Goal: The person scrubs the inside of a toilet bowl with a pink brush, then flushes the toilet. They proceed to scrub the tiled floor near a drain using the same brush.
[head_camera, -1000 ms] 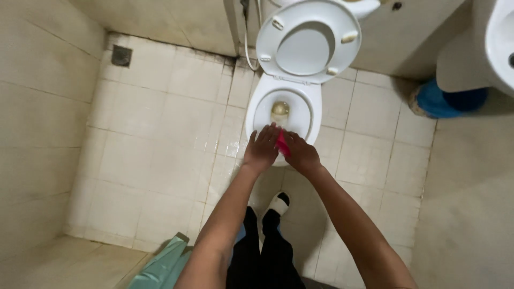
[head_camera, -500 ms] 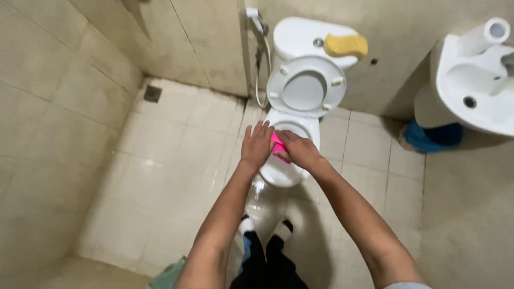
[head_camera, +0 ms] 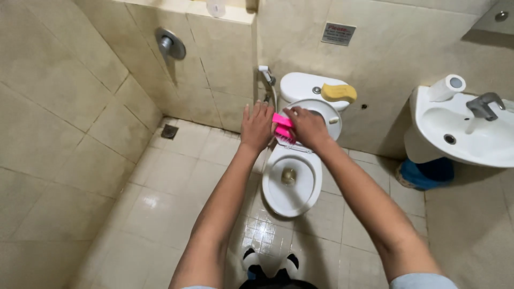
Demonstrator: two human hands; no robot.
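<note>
Your right hand (head_camera: 308, 127) has its fingers curled shut around a bright pink plastic brush (head_camera: 282, 128), with the pink bristle end poking out toward 9 o'clock. Your left hand (head_camera: 257, 126) is flat and open, fingers spread and pointing to 12 o'clock; its palm side lies against the free end of the brush, touching it or very nearly so. It grips nothing that shows.

Brush position: held in the air between the two hands, over the rear rim of the white ceramic toilet bowl (head_camera: 292, 182). Long axis runs roughly 9 to 3 o'clock, with a slight tilt. The brush lies at 3 o'clock from your left fingers and at 9 o'clock from your right knuckles. The right hand carries it; the left only meets it.

Outward from the hands: the raised white toilet seat and lid (head_camera: 326, 115) stand just behind, at 12 o'clock. Above them is the white cistern (head_camera: 302, 85), with a yellow sponge (head_camera: 339, 92) on top of it. A chrome bidet sprayer (head_camera: 266, 75) hangs at 11 o'clock. The bowl opening is at 6 o'clock from the hands.

Further out, at 3 o'clock: a white wall-hung sink (head_camera: 466, 134) with a grey tap (head_camera: 483, 105) and a white paper roll (head_camera: 446, 88) on its rim. A blue bucket (head_camera: 428, 172) sits beneath it. A floor drain (head_camera: 168, 131) is at 9 o'clock on the beige tiled floor (head_camera: 176, 176).
</note>
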